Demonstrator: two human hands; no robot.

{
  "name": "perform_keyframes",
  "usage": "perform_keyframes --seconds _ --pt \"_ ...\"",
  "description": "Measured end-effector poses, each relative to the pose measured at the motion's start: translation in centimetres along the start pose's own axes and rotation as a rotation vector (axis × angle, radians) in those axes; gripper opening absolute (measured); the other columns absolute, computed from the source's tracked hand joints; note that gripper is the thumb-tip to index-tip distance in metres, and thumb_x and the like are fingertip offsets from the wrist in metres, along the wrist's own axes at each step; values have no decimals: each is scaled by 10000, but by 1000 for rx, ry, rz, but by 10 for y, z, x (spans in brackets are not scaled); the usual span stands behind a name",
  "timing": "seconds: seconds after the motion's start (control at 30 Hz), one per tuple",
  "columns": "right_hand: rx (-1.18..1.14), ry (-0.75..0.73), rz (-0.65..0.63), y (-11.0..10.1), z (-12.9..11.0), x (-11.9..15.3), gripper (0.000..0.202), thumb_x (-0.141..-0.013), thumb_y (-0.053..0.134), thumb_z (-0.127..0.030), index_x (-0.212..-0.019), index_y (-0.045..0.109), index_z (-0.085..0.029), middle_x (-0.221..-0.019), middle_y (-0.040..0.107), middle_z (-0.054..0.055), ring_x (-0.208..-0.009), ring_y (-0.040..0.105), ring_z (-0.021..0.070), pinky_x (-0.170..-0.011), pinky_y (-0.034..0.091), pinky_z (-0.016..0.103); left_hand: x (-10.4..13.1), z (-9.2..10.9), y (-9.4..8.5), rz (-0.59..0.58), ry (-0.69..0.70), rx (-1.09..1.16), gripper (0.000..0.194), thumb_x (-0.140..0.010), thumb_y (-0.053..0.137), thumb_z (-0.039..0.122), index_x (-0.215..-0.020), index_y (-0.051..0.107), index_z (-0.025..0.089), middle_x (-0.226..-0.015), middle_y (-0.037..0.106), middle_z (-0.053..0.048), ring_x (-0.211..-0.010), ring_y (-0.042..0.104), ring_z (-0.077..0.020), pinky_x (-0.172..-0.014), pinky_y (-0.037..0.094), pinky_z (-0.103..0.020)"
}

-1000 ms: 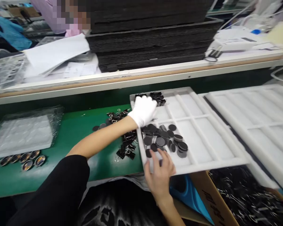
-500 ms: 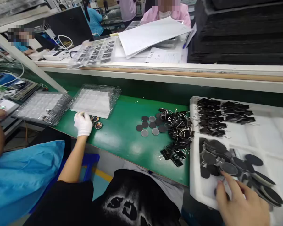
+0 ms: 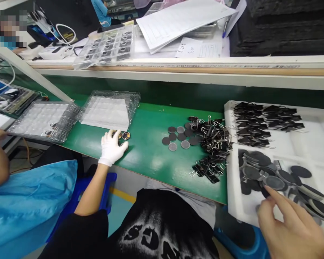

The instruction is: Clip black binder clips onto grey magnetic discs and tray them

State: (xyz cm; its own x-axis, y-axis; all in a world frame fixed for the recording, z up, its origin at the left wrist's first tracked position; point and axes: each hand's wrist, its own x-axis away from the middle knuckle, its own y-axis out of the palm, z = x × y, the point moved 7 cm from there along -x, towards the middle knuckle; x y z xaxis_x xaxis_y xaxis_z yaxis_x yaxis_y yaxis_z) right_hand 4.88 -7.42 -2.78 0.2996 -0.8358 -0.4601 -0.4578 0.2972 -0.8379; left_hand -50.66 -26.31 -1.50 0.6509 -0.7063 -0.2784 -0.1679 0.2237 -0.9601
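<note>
My left hand (image 3: 112, 148), in a white glove, is curled over a small cluster of round parts with dark rims and coppery insides (image 3: 126, 135) on the green bench. Its fingers and thumb close around them, partly hiding some. My bare right hand (image 3: 291, 219) is at the front of the white foam tray (image 3: 232, 180). Its index finger and thumb are bent together at a black disc (image 3: 265, 192), which the fingers partly cover. Just beyond lies a heap of black and grey discs (image 3: 275, 182) in the tray's recess.
Several loose discs (image 3: 185, 144) lie mid-bench beside a pile of black binder clips (image 3: 214, 138). More clips (image 3: 250, 124) stand in rows on the foam. Clear plastic trays (image 3: 108, 108) are at the left. A co-worker's blue sleeve (image 3: 32, 201) is close by. A shelf (image 3: 162, 73) runs above.
My left hand has moved right, over the round parts, which have shifted right along the bench. My right hand stays by the disc heap, its fingers slightly moved. The view has tilted down.
</note>
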Motion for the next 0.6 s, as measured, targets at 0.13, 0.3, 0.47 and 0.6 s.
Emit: perform_keyframes --seconds 0.13,0.3,0.47,0.6 --pt "-2 -28 136 -9 -31 -11 348 -937 587 -182 -1255 728 -188 -1100 779 137 -986 748 341 -843 557 446 13 67 1 12 15 10 695 -851 629 610 -1402 600 187 -1499 515 -216 -1387 404 -485 -1107 325 -617" --pt "-157 21 161 -7 -58 -14 346 -949 611 -183 -1276 726 -191 -1140 780 124 -1018 756 287 -931 581 428 12 97 1 142 -73 152 530 -993 458 483 -1356 634 140 -1462 547 -234 -1351 481 -409 -1091 367 -575" --pt "-668 329 -35 15 -61 -2 430 -938 685 -354 -1334 667 -187 -1056 795 121 -883 778 243 -869 624 409 16 109 -13 95 176 173 421 -915 617 549 -1156 732 224 -1231 691 -136 -1219 586 -314 -1046 390 -461" --pt "-1152 493 -325 47 -91 -2 357 -891 741 -435 -1172 719 -215 -1040 794 103 -826 780 230 -790 647 389 15 142 -15 -103 440 -9 553 -815 718 643 -1230 703 277 -1208 707 -126 -1164 591 -355 -993 348 -510"
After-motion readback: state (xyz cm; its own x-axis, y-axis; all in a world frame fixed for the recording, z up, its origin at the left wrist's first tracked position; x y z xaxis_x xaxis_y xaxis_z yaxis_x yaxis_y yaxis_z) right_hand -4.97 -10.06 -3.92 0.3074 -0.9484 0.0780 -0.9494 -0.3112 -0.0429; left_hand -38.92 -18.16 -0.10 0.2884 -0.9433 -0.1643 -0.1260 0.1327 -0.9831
